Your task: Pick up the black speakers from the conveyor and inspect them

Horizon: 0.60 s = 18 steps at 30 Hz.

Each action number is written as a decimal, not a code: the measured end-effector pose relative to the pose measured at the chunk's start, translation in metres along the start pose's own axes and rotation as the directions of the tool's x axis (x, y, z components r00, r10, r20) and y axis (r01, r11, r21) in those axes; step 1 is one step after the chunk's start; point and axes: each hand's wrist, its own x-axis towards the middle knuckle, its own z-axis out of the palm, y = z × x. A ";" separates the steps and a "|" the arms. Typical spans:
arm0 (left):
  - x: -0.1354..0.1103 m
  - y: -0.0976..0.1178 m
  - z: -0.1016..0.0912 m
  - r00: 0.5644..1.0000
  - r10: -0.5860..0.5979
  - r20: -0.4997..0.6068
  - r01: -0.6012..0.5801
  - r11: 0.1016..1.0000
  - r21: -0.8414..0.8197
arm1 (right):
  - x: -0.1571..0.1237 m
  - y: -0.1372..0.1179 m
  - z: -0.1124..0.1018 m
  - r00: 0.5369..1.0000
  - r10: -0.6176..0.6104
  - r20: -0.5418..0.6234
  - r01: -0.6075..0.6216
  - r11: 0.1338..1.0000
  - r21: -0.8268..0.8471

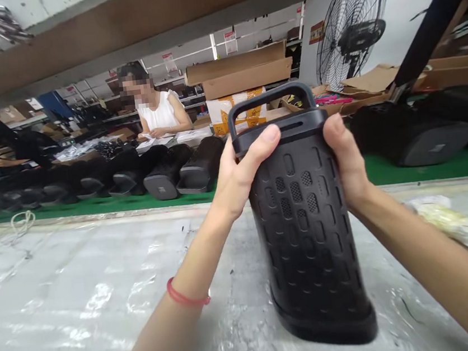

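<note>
Both hands clamped on the black speaker housing [306,218]: left hand [238,175] and right hand [348,162] grip its upper sides just under the carry handle [270,101]. Housing stands slightly tilted on the film-covered bench [82,294], near the middle. A row of similar housings [133,178] lies along the bench's far edge.

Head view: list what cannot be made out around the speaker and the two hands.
- Speaker: its far side faces away; whether its base touches the table is unclear.
- Left hand: fingers other than the thumb are hidden behind the speaker.
- Right hand: fingertips are hidden behind the speaker; the forearm is cut off by the right edge.
- Row of speakers: too dark and small to count.
- Co-worker: face blurred; hands too small to read.
</note>
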 end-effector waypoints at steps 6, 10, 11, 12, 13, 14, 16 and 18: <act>-0.002 0.028 -0.010 0.997 -0.041 0.064 0.029 0.983 0.182 | 0.000 0.000 0.011 0.989 0.021 0.149 -0.051 0.978 0.201; 0.008 0.025 -0.032 0.997 -0.079 -0.002 0.077 0.958 0.275 | 0.004 0.010 0.006 0.983 0.138 0.122 -0.143 0.989 0.027; 0.010 0.024 -0.036 0.996 -0.088 -0.015 0.089 0.954 0.286 | 0.004 0.010 0.006 0.983 0.158 0.089 -0.155 0.987 -0.042; 0.011 0.024 -0.039 0.995 -0.101 -0.021 0.103 0.951 0.291 | 0.003 0.009 0.005 0.984 0.167 0.059 -0.160 0.981 -0.107; 0.012 0.025 -0.042 0.993 -0.115 -0.026 0.118 0.949 0.291 | 0.002 0.007 0.006 0.985 0.167 0.042 -0.158 0.975 -0.157; 0.012 0.026 -0.043 0.992 -0.124 -0.024 0.126 0.949 0.290 | 0.001 0.005 0.006 0.986 0.161 0.042 -0.151 0.970 -0.189; 0.011 0.030 -0.044 0.993 -0.122 0.000 0.116 0.947 0.299 | 0.000 0.000 0.006 0.989 0.132 0.073 -0.111 0.965 -0.236; 0.010 0.033 -0.045 0.994 -0.102 0.050 0.082 0.947 0.310 | 0.000 -0.005 0.000 0.990 0.105 0.100 -0.070 0.951 -0.302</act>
